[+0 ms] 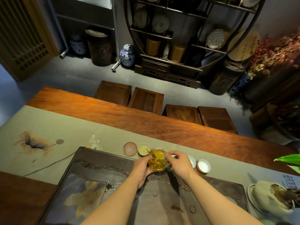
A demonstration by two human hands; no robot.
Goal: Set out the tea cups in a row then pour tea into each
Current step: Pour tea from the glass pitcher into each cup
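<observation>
Pitcher [157,160] of amber tea is tipping w/ spout over the cup [143,149] beside a round coaster [130,148]. Left hand [142,168] is cupping its side, right hand [177,163] pinching the handle. Two white cups [203,166] are waiting to the right. Best keeping tilt slow, spout low, stopping short of rim.

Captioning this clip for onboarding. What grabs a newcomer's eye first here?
The glass pitcher of golden tea, held in both hands at centre over the far edge of the dark tea tray. Next, the white cups in a row to its right, and the empty round coaster to its left.
</observation>
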